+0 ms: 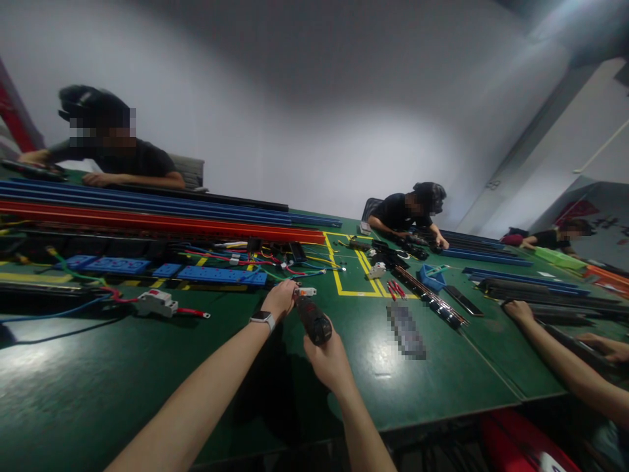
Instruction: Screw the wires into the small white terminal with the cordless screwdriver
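My right hand [328,354] is closed around the grip of a dark cordless drill [314,321], whose body tilts forward, away from me. At its front end my left hand [281,300], with a watch on the wrist, is closed on a small white circuit breaker [308,292] with an orange mark. Only part of that breaker shows; the drill hides the tip and some fingers. To the left lies another white circuit breaker [157,303] with red and blue wires attached. Beyond my left hand is a row of blue socket strips [221,275].
Red rails [162,221] and blue rails [147,203] run along the far side of the green table [344,387]. Right of me lie a blurred phone-like object [405,330], red-handled pliers [395,290] and a blue bin [432,278]. A co-worker's arm [555,357] reaches in from the right.
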A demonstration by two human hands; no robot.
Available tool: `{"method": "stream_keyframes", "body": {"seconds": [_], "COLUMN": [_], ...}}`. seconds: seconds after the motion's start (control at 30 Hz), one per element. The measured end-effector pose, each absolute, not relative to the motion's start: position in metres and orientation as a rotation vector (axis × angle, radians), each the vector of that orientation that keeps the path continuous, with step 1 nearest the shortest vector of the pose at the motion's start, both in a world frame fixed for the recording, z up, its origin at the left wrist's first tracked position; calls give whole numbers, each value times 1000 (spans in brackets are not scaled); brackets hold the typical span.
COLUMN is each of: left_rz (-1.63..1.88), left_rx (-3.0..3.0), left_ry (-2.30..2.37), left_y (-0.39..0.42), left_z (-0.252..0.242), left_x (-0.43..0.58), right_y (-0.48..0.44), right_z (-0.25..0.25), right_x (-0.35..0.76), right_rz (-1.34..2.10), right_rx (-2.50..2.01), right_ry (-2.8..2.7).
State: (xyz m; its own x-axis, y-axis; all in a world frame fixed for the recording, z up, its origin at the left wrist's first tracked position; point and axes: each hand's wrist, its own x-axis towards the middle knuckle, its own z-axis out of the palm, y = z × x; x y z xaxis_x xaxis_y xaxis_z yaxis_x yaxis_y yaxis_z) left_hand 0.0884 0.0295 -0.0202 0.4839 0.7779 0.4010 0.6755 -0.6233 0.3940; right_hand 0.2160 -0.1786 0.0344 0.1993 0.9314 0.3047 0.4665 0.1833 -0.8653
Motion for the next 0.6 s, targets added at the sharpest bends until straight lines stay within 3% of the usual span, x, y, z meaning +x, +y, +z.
{"method": "stream_keyframes", "body": {"seconds": [0.6], "left_rz": [805], "left_rx": [2533], "left_ry": [1263], "left_y": [26], "left_z": [-14], "left_x": [88], "right_y": [-177], "right_z": [33], "right_x": [218], "right_rz": [552], "right_rx": [-1454], "right_ry": [-1473]}}
